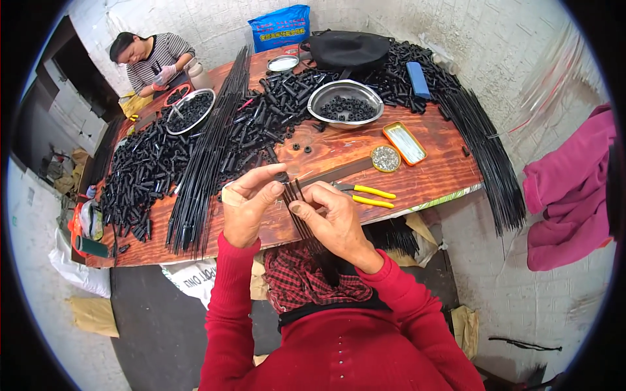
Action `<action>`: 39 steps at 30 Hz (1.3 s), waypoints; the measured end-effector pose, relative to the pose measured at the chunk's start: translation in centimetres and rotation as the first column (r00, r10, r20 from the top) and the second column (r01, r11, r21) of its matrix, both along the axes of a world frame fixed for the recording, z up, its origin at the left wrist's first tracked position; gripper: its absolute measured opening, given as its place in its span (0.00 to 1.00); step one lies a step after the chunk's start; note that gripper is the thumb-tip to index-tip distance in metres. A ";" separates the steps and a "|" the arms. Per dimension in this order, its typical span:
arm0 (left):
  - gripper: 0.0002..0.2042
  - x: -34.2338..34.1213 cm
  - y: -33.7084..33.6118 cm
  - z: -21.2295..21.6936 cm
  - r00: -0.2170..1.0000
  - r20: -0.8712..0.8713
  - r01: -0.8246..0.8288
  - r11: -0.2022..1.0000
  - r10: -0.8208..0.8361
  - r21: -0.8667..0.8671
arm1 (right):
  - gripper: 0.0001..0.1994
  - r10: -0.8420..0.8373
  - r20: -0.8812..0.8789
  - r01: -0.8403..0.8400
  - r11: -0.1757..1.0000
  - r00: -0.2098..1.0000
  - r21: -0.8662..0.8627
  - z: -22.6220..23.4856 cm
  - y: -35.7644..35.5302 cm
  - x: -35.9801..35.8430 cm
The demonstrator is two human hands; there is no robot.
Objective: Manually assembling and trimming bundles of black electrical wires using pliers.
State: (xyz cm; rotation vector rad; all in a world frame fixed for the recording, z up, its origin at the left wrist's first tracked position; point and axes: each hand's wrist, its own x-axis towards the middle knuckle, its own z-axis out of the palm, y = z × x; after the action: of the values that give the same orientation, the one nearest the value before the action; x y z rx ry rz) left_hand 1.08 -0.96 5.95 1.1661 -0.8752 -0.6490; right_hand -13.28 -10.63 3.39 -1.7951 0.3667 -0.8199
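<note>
Over the table's near edge, my right hand (pixel 336 221) is closed around several thin black rods (pixel 301 225). Their upper tips stick out above its thumb and fingers, and their lower ends slant down toward my lap. Beside those tips, my left hand (pixel 246 207) pinches a small round black cap (pixel 282 176) between thumb and fingertips. Pale tape wraps one of its fingers. Similar small black caps fill a metal bowl (pixel 345 91) beyond my hands. Whether the cap touches a rod tip is too small to tell.
Yellow-handled pliers (pixel 372 195), a round tin of small metal bits (pixel 385 159) and an orange-rimmed tin (pixel 405 143) lie right. Black tubes (pixel 147 176) heap up left, beside bundled rods (pixel 208 150). Another bundle (pixel 482 150) overhangs the right edge. A co-worker (pixel 153 62) sits far left.
</note>
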 end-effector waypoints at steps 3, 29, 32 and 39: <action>0.16 -0.3 -0.3 -0.1 1.000 -0.008 -0.022 1.000 0.022 0.008 | 0.08 0.043 -0.019 -0.043 0.999 0.999 -0.016 0.1 -0.9 -0.4; 0.19 -0.4 2.0 1.4 0.996 -0.026 -0.090 0.996 0.090 -0.020 | 0.13 -0.022 -0.028 0.021 0.999 0.999 -0.044 1.2 1.9 2.1; 0.18 -0.2 2.1 1.2 0.998 -0.024 -0.066 0.998 0.066 0.000 | 0.12 -0.027 -0.034 0.022 0.992 0.999 -0.126 0.6 1.6 2.0; 0.18 0.4 2.3 0.4 1.000 -0.007 -0.006 1.000 0.006 -0.027 | 0.11 -0.206 -0.234 0.036 0.818 0.950 -0.574 2.5 2.6 -0.2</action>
State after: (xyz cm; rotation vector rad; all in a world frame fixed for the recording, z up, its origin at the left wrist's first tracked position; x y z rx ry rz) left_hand 1.46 1.37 6.38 1.1415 -0.8713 -0.6346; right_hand -13.47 -8.06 5.88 -2.4884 0.4643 -0.8095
